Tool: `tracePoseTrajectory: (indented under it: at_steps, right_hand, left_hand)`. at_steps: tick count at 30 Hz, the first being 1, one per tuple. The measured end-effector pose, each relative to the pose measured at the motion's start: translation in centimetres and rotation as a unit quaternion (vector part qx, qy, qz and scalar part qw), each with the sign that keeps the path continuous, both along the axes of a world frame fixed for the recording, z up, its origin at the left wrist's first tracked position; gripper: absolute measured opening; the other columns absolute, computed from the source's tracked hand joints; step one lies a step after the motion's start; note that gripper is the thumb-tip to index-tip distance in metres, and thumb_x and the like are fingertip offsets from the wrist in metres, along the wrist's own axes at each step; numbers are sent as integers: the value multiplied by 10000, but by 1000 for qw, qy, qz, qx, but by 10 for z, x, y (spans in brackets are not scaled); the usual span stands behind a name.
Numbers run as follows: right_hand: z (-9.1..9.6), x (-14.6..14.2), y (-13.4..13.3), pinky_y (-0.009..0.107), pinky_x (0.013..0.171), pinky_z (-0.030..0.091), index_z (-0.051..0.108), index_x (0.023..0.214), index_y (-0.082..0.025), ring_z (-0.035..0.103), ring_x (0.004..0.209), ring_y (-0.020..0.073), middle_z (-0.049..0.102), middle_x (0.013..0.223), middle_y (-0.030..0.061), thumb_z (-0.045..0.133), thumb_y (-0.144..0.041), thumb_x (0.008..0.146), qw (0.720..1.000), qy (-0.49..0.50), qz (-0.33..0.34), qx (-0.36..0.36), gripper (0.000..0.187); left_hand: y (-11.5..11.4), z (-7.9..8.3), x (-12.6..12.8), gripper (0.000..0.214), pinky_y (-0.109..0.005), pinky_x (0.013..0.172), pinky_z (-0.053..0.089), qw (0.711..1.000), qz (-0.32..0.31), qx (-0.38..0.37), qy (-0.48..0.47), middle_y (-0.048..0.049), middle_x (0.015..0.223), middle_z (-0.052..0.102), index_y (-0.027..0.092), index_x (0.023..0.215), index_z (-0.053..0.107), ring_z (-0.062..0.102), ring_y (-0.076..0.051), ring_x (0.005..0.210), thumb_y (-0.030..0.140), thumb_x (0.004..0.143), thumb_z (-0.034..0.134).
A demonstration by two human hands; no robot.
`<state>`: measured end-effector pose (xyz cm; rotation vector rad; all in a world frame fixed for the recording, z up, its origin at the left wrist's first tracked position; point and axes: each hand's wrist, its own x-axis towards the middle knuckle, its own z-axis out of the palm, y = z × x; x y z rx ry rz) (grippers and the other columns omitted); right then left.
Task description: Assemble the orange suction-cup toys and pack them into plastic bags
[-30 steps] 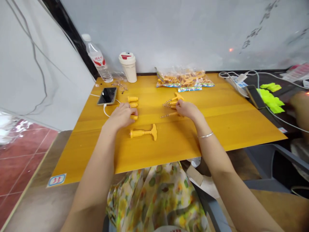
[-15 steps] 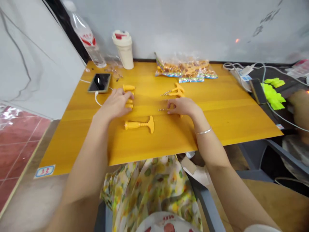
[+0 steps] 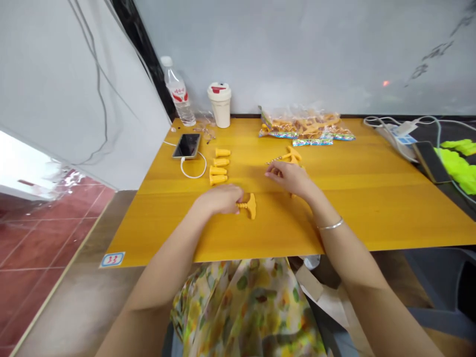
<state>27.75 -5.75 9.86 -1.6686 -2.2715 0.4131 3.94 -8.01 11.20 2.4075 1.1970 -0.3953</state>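
Observation:
My left hand [image 3: 219, 199] is closed over the barrel of an assembled yellow toy corkscrew [image 3: 249, 205] lying on the yellow table [image 3: 372, 198]; its T-handle sticks out to the right. My right hand [image 3: 292, 177] rests palm down with curled fingers on a loose yellow screw piece, mostly hidden under it. Just beyond that hand lies a small heap of T-handled screw pieces [image 3: 289, 157]. Several yellow caps [image 3: 218, 166] stand in a column left of centre, apart from both hands.
A phone [image 3: 186, 146] on a white cable, a water bottle [image 3: 178, 97] and a white cup [image 3: 220, 104] stand at the back left. A plastic bag of yellow parts [image 3: 307, 128] lies at the back. Power strip, cables and green parts [image 3: 459, 161] are at the right.
My left hand has left the column of caps and come down onto the assembled corkscrew nearer me. My right hand stays by the loose screw pieces. The camera has swung left.

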Motion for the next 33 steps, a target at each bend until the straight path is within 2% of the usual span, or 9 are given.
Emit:
tracePoseTrajectory:
  at_steps: [4,8,13,16,20,23,25,29,33]
  right_hand:
    - [-9,-11,-2,268,634,389,642,964,-190,556,660,132,656,772,6,576,-502,933,982,170,59,-54,321]
    - [-16,-21,-4,243,557,372,622,892,-190,493,567,100,606,685,-27,627,-657,827,908,330,121,-228,471]
    - [-15,-22,2,209,476,286,617,868,-190,409,510,72,603,639,-28,722,-541,759,822,505,-14,-265,382]
    - [-11,-16,4,214,465,246,571,832,-214,362,487,73,515,578,-56,718,-534,765,788,555,-43,-263,359]
    - [-5,-10,-1,232,556,326,558,939,-239,438,589,101,535,672,-43,634,-590,877,845,507,79,-150,364]
    - [-4,-8,-4,279,680,394,596,971,-237,514,734,138,614,824,6,559,-522,962,916,350,194,21,287]
    - [-6,-9,-3,313,733,394,643,935,-232,518,789,155,652,928,37,484,-416,1014,939,214,222,155,256]
    - [-11,-10,-3,342,725,362,695,952,-272,488,794,161,688,1035,43,406,-300,1053,919,46,225,319,308]
    - [-11,-11,-7,353,771,395,668,1000,-327,494,815,154,695,1062,-1,439,-332,1047,904,47,252,341,234]
  left_hand:
    - [6,-4,-1,144,-323,814,460,990,9,60,-127,-73,1036,734,201,988,674,661,-235,956,236,875,592]
    - [19,-11,-7,183,-367,910,476,955,24,152,-255,-82,1079,713,192,1044,667,654,-240,1001,286,924,567]
    - [24,-18,-6,231,-388,989,460,903,44,226,-362,-87,1131,677,188,1127,637,617,-237,1092,298,926,602]
    - [26,-20,-6,227,-330,894,481,862,81,242,-439,-56,1025,661,194,1080,621,614,-195,959,331,901,650]
    - [29,-19,-8,248,-258,638,438,828,169,176,-506,17,735,561,206,987,612,537,-131,648,447,934,591]
    - [30,-15,-10,303,-241,564,405,812,241,141,-513,31,645,484,201,823,572,495,-116,573,456,966,494]
    - [31,-11,-11,333,-234,536,400,798,304,115,-507,32,603,446,196,746,551,471,-112,546,437,958,465]
    - [28,-3,-10,279,-210,411,265,764,392,-6,-512,59,502,351,201,722,526,328,-86,419,408,900,466]
    - [24,3,-12,204,-196,373,126,765,382,-93,-511,71,438,312,217,703,472,236,-67,353,365,843,472]
